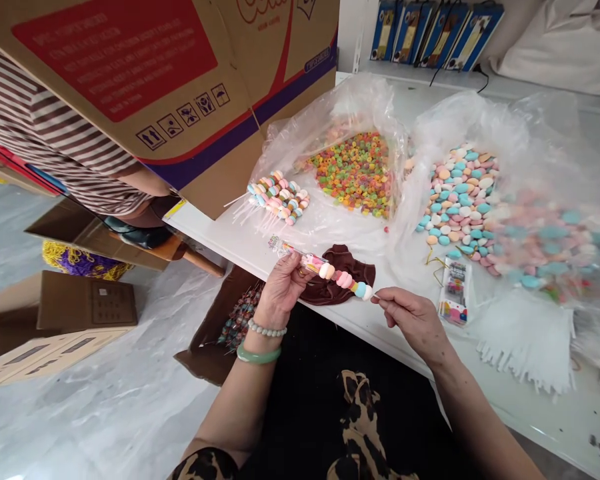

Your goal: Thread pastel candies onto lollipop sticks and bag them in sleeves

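My left hand (284,283), with a beaded bracelet and a green bangle at its wrist, is closed on a printed clear wrapper (307,262). A candy skewer (344,279) of pink, yellow, blue and white pieces extends from the wrapper's open end. The fingers of my right hand (410,319) pinch the thin white stick at the skewer's other end. Beneath the skewer lies a brown cloth (347,260) on the white table (215,237). Finished-looking candy skewers (280,197) are piled beyond my left hand.
Plastic bags hold small ring candies (355,173) and pastel candies (460,193). Printed wrappers (454,291) and white sticks (527,340) lie at right. A large carton (180,73) stands at left, near a person in stripes (70,140). An open box (210,347) sits below the table edge.
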{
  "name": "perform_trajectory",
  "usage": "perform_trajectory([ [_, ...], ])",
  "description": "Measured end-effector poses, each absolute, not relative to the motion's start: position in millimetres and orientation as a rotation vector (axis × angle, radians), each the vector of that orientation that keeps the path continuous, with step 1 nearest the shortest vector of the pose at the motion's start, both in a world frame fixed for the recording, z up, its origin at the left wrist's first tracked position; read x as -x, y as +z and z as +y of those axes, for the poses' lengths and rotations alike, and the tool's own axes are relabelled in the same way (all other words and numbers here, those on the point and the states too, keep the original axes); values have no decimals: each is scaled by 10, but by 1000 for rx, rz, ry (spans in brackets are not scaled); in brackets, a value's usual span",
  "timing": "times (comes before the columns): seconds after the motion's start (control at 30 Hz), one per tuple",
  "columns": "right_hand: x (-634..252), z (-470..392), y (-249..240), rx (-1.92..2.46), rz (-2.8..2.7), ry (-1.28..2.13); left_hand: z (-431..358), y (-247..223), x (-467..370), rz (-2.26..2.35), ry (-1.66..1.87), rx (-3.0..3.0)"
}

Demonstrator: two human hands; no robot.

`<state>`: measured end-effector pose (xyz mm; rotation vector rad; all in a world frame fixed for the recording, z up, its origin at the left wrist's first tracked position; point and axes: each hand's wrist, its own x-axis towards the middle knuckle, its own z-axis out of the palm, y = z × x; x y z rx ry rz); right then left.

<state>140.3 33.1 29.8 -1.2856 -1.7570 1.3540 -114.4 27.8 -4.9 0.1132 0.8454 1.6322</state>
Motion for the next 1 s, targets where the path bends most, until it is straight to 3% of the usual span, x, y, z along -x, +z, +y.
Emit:
perform_trajectory([
  [0.23, -1444, 329, 300, 1246, -1923, 1072, 265, -109, 1245, 914, 1579, -286],
  [0.43, -1436, 308, 289, 1275, -1936, 1069, 260, -115, 1244, 968, 1624, -335],
  [0.77, -1262, 225, 159, 1284, -1177, 1791, 262, -160, 1098, 930, 1685, -261],
  [1.0, -1192, 223, 177, 1186, -904, 2048, 260, -173, 1064, 922, 1698, -209],
])
